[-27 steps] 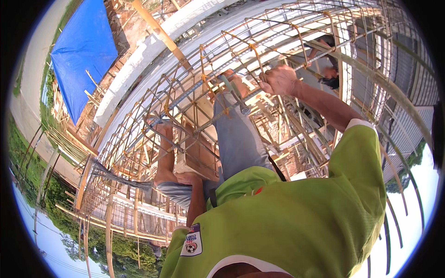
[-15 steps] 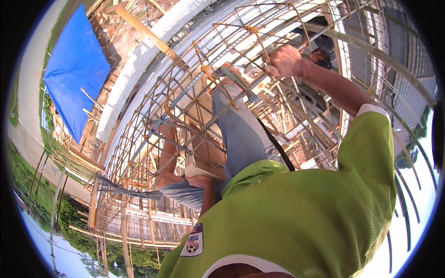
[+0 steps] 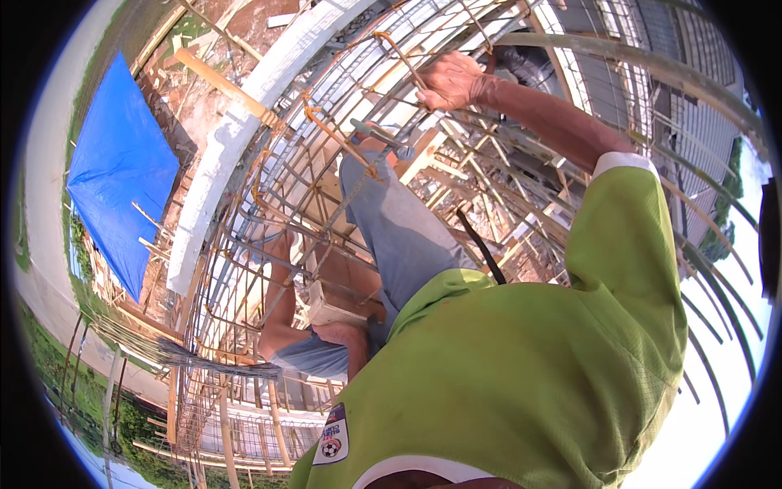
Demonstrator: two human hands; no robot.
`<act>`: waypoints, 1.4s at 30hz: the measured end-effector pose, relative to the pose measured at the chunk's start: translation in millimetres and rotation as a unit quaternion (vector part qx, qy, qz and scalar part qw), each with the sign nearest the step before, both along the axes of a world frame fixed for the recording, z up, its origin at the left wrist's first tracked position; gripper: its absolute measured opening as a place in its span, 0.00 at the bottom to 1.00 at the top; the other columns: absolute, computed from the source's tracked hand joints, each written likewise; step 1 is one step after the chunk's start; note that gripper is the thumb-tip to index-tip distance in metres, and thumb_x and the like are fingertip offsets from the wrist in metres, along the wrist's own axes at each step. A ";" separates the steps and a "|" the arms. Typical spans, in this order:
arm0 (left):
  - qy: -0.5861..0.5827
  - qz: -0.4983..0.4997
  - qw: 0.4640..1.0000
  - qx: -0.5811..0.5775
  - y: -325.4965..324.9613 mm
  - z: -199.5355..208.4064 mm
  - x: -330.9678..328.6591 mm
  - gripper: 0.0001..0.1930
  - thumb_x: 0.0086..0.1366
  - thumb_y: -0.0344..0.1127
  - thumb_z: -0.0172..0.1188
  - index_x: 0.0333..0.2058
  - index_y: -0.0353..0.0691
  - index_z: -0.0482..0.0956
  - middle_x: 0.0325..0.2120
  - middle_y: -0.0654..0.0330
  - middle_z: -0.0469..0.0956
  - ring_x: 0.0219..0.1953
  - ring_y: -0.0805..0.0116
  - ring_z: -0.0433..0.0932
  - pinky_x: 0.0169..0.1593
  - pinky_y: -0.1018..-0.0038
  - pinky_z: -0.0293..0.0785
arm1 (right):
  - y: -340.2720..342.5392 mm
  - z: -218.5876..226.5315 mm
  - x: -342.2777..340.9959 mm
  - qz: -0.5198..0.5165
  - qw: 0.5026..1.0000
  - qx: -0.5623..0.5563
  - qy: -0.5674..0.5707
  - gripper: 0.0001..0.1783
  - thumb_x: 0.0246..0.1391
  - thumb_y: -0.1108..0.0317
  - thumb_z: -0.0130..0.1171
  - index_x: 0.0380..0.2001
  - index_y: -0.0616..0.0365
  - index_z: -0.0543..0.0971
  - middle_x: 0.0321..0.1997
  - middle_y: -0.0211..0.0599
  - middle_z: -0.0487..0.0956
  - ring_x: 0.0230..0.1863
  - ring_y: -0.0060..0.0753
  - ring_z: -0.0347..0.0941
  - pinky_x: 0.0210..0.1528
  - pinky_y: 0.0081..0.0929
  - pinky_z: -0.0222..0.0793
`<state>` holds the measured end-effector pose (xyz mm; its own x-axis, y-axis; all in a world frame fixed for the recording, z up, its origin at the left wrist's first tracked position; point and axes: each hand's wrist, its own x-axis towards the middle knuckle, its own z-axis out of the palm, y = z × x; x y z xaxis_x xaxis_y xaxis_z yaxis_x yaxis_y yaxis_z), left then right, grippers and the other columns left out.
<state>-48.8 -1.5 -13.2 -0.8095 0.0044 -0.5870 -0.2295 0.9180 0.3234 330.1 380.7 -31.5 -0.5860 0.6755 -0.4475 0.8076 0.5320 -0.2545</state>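
My right hand [image 3: 450, 81] reaches out to the far side of a long cage of tied steel reinforcing bars. Its fingers are closed around a rebar stirrup [image 3: 399, 57], a thin rusty bent rod. My left hand [image 3: 342, 334] is down by my hip, with its fingers curled at the near end of a wooden beam [image 3: 334, 306]; part of that hand is hidden by the beam. Between the hands runs the rebar cage [image 3: 301, 220], with my legs in jeans [image 3: 399, 212] and a bare foot showing through and beside its bars.
A pale concrete ledge [image 3: 216, 175] curves along the left of the cage, with a wooden plank [image 3: 220, 81] across it. Beyond lies a blue tarp [image 3: 122, 175]. A bundle of thin wire [image 3: 216, 363] hangs at lower left. Bamboo poles [image 3: 635, 57] and bars stick out at right.
The view has turned, so the tarp, cage and ledge sit farther left. My right hand also appears farther left and higher, still on the stirrup. My left hand stays at the beam.
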 end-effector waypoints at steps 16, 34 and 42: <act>-0.025 0.041 0.991 0.127 -28.7 -30.6 -12.2 0.19 0.71 0.32 0.36 0.46 0.26 0.75 0.42 0.43 0.78 0.40 0.51 0.77 0.45 0.61 0.74 | 6.7 1.3 -15.6 -0.123 0.991 -0.027 -0.041 0.41 0.57 0.28 0.34 0.31 0.54 0.82 0.22 0.47 0.78 0.34 0.51 0.77 0.41 0.47 0.70; -0.098 0.148 0.959 0.222 -50.0 -53.0 -22.1 0.22 0.73 0.36 0.34 0.55 0.28 0.69 0.52 0.43 0.72 0.51 0.50 0.73 0.55 0.62 0.69 | 7.4 6.9 -12.5 -0.093 0.996 0.014 0.010 0.39 0.59 0.30 0.36 0.31 0.54 0.81 0.18 0.42 0.77 0.28 0.47 0.77 0.33 0.46 0.72; 0.058 -0.185 0.957 0.218 22.7 65.8 12.0 0.32 0.71 0.40 0.43 0.68 0.30 0.48 0.68 0.41 0.47 0.70 0.49 0.48 0.71 0.58 0.42 | -5.1 -4.7 -5.4 -0.164 0.973 0.120 0.110 0.37 0.53 0.27 0.45 0.29 0.53 0.80 0.13 0.35 0.74 0.17 0.40 0.74 0.21 0.39 0.67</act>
<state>-36.8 21.1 52.6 -0.7654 0.5263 -0.3704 0.1455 0.7021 0.6970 324.6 375.6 -36.1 -0.3843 0.9121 -0.1428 0.8843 0.3192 -0.3407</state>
